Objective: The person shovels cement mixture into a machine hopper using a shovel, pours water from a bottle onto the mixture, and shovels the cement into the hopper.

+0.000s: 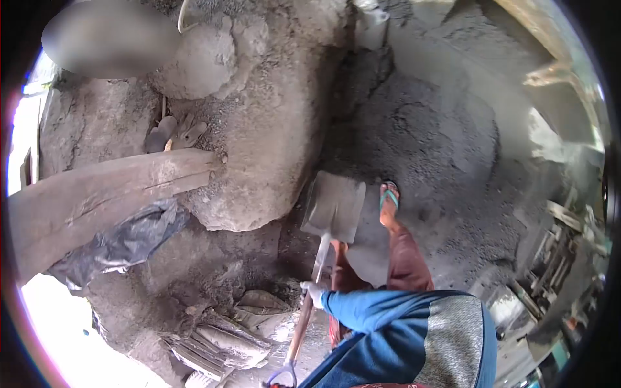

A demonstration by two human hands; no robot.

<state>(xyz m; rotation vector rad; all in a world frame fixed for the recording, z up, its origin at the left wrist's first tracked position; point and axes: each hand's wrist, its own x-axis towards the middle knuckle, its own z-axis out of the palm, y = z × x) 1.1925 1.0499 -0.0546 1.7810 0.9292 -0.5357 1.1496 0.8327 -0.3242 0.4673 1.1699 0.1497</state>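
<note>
A shovel [334,204] with a flat, square, dusty metal blade lies in front of my legs, its blade low over the grey floor beside a large earthen block. Its shaft slants down to the lower left. My right hand [314,292], in a pale glove, is closed round the shaft about midway, the blue sleeve reaching across my body. At the bottom edge, the shovel's D-shaped grip is partly cut off by the frame. My left hand [279,386] shows only as a sliver there, closed on that grip. My sandalled foot [389,197] stands right of the blade.
The large earthen block [259,155] rises left of the blade. A thick wooden plank [116,187] juts in above a black plastic sheet [129,242]. Dark loose material [433,155] covers the floor ahead. Stacked slats [213,346] lie lower left; wood pieces [550,265] lie right.
</note>
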